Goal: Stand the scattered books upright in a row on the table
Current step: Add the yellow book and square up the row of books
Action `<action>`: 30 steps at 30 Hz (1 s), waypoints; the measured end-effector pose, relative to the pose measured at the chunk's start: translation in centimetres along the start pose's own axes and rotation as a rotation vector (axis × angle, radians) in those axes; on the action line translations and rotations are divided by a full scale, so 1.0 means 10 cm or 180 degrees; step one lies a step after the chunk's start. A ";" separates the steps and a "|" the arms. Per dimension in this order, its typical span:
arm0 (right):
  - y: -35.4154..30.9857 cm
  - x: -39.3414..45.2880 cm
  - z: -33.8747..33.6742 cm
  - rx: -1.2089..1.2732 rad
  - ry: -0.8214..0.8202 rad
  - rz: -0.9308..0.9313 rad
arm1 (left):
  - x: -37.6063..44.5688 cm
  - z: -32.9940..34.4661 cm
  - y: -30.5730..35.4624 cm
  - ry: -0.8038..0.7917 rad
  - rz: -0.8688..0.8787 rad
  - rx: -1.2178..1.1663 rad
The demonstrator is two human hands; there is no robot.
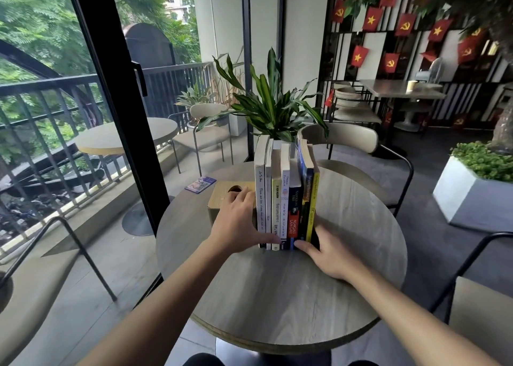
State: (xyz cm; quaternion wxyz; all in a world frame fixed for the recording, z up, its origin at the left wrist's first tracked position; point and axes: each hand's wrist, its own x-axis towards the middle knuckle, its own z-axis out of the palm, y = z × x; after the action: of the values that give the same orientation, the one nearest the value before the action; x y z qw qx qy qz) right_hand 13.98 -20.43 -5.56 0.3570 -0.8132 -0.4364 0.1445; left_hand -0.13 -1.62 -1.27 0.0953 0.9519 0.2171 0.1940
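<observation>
Books [287, 199] stand upright mid-table [277, 296] beside the wooden box [222, 199], pressed between my flat, spread left hand [236, 224] and right hand [327, 254]; I should squeeze evenly, squaring the spines.

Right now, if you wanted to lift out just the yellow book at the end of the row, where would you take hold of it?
Probably from the right, at its top corner. The yellow book stands upright as the outermost one, so its right cover is bare above the right hand; its left cover is pressed against the next book.
</observation>
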 end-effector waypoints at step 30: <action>0.00 -0.01 0.00 0.0157 0.0279 -0.0106 | -0.06 0.04 0.05 0.0269 0.0213 0.0198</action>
State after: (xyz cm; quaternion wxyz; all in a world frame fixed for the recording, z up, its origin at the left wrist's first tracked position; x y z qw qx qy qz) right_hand 13.93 -20.51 -5.58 0.3981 -0.8023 -0.4301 0.1135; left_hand -0.27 -2.33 -1.67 0.0498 0.9521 0.1949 0.2303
